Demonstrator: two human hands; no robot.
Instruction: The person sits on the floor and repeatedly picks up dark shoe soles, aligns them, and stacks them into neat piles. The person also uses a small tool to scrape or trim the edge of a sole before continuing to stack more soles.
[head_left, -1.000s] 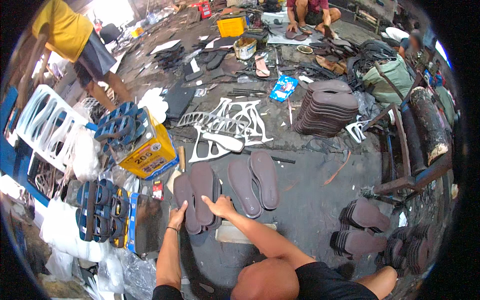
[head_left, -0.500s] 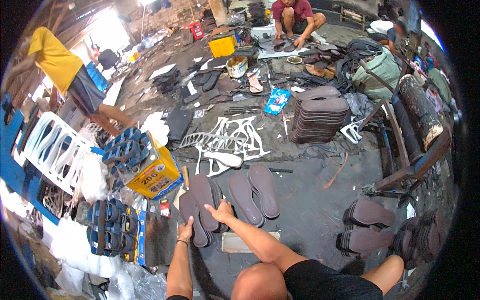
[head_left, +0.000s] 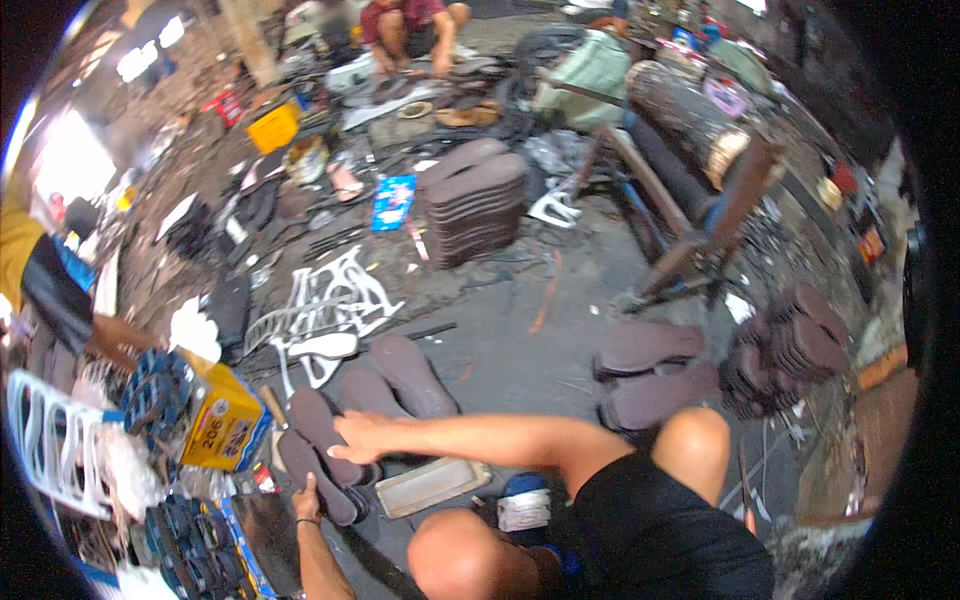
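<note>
Two small stacks of dark brown shoe soles stand side by side on the dark floor in front of me. My left hand (head_left: 308, 500) grips the near edge of the left stack of soles (head_left: 318, 482), thumb on top. My right hand (head_left: 358, 438) holds the right edge of the other stack of soles (head_left: 316, 412), its fingers slightly blurred. Just right of my right hand lie another sole pair, a nearer sole (head_left: 367, 391) and a farther sole (head_left: 412, 372). Below my right forearm is a shallow pale tray (head_left: 432, 487).
A tall pile of soles (head_left: 474, 215) stands ahead, with more soles (head_left: 655, 390) at right. Strapped sandals (head_left: 155, 395) sit by a yellow box (head_left: 222, 425) at left. White plastic cut-outs (head_left: 345, 300) lie ahead. A wooden frame (head_left: 690, 240) stands right; one person (head_left: 410, 30) crouches at the back.
The view has swung to the right, so the scene sits farther left. Both hands stay at the two sole stacks. The person in yellow is now partly cut off at the left edge.
</note>
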